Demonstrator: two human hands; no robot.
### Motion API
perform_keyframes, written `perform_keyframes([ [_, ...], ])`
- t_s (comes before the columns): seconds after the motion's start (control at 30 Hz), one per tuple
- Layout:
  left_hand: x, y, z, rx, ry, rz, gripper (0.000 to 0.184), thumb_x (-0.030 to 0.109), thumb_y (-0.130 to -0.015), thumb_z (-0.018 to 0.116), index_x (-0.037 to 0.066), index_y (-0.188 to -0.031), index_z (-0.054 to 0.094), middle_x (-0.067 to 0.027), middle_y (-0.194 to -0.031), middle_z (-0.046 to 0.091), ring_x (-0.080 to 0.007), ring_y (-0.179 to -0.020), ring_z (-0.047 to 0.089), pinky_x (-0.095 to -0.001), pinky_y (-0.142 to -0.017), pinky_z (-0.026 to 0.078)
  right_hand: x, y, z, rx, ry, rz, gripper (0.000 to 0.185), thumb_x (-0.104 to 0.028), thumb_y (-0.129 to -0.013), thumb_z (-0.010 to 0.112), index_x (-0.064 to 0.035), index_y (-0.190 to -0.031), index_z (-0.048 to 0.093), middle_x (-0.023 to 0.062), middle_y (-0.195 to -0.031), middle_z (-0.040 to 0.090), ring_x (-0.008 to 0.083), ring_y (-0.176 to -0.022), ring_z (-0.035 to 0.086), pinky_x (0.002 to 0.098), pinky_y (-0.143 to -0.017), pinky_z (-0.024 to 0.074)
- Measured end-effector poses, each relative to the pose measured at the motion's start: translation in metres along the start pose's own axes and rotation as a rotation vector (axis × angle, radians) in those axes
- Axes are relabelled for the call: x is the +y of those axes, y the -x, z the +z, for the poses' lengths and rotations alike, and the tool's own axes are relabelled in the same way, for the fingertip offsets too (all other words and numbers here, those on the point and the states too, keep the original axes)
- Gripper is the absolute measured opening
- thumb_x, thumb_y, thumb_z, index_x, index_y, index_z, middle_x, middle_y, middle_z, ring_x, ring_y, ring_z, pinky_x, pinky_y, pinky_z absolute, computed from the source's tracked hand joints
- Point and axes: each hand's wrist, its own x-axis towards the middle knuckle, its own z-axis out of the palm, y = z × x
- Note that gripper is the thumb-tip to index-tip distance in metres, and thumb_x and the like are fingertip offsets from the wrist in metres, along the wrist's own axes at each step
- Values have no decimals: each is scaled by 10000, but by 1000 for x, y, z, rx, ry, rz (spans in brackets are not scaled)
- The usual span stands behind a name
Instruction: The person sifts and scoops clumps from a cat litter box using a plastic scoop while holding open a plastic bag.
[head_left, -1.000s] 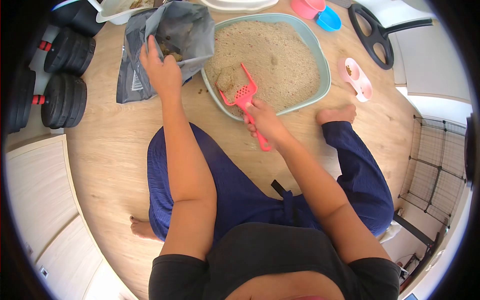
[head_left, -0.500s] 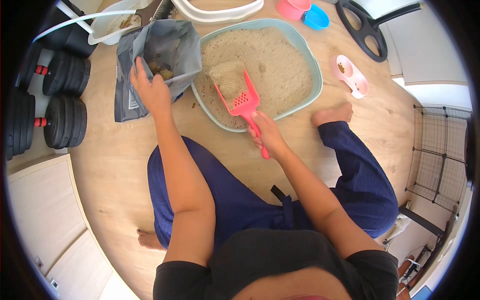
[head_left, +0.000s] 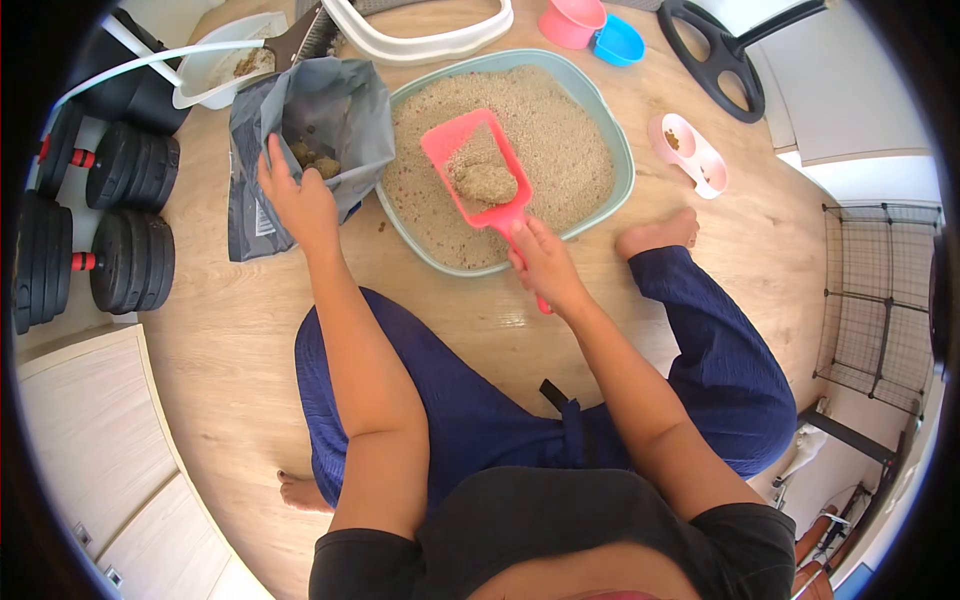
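My right hand (head_left: 548, 262) is wrapped round the handle of a pink litter scoop (head_left: 500, 216). In the scoop lies a lump of clumped litter (head_left: 487, 183), with loose grains around it. The scoop is over a pale green litter box (head_left: 626, 150) filled with beige cat litter (head_left: 565, 115). To the left stands an open grey plastic bag (head_left: 362, 125), with brownish clumps (head_left: 318, 163) inside it. My left hand (head_left: 303, 205) grips the near rim of this bag, thumb on the inner side and fingers along the outside.
A white frame (head_left: 425, 48) lies behind the litter box. At the upper left are a white dustpan (head_left: 215, 85) and a brush; dumbbells (head_left: 135, 255) line the left side. Pink and blue bowls (head_left: 620, 42), a pink double feeder (head_left: 690, 155) and a black stand (head_left: 735, 75) are right.
The scoop has come up out of the litter and levelled, now carrying a lump with loose litter. My left hand stays on the bag's rim.
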Motion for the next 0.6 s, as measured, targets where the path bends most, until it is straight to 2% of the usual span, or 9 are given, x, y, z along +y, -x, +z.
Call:
perform_keyframes([
  [0.13, 2, 0, -1, -4, 0, 16, 611, 18, -752, 448, 109, -1356, 431, -207, -1436, 281, -341, -1314, 321, -378, -1036, 298, -4, -1, 4, 41, 87, -46, 262, -327, -966, 451, -86, -873, 497, -38, -594, 427, 44, -467, 366, 210, -422, 303],
  [0.2, 1, 1, -1, -4, 16, 15, 611, 18, -751, 444, 108, -1354, 433, -205, -1435, 281, -340, -1311, 323, -378, -1036, 296, -2, -1, 6, 31, 9, -3, 272, -336, -967, 450, -89, -863, 494, -36, -594, 429, 46, -468, 369, 211, -424, 306],
  [0.33, 2, 1, -1, -3, -22, 16, 605, 18, -755, 441, 101, -1354, 432, -201, -1437, 281, -340, -1311, 325, -378, -1040, 292, -5, -3, 4, -35, 51, -26, 277, -342, -968, 448, -88, -869, 497, -35, -593, 428, 46, -464, 368, 211, -422, 308],
  [0.4, 1, 1, -1, -3, 26, 10, 598, 16, -760, 438, 95, -1353, 431, -197, -1438, 281, -338, -1314, 322, -379, -1044, 289, -14, 0, 5, 87, -32, 52, 283, -347, -967, 448, -81, -894, 513, -34, -594, 432, 47, -464, 373, 213, -419, 310],
  [0.5, 2, 2, 0, 0, -5, 24, 597, 13, -763, 437, 92, -1355, 428, -196, -1439, 280, -336, -1320, 314, -381, -1047, 286, -10, -3, 5, -30, 51, -8, 290, -358, -967, 445, -78, -953, 522, -33, -596, 435, 49, -457, 376, 213, -411, 307],
  [0.6, 2, 1, -1, -7, -7, 26, 596, 14, -764, 434, 93, -1355, 428, -196, -1441, 276, -336, -1325, 305, -381, -1050, 282, -14, -3, 5, 57, -32, 26, 287, -360, -969, 442, -82, -975, 513, -30, -595, 435, 50, -450, 377, 212, -405, 303],
])
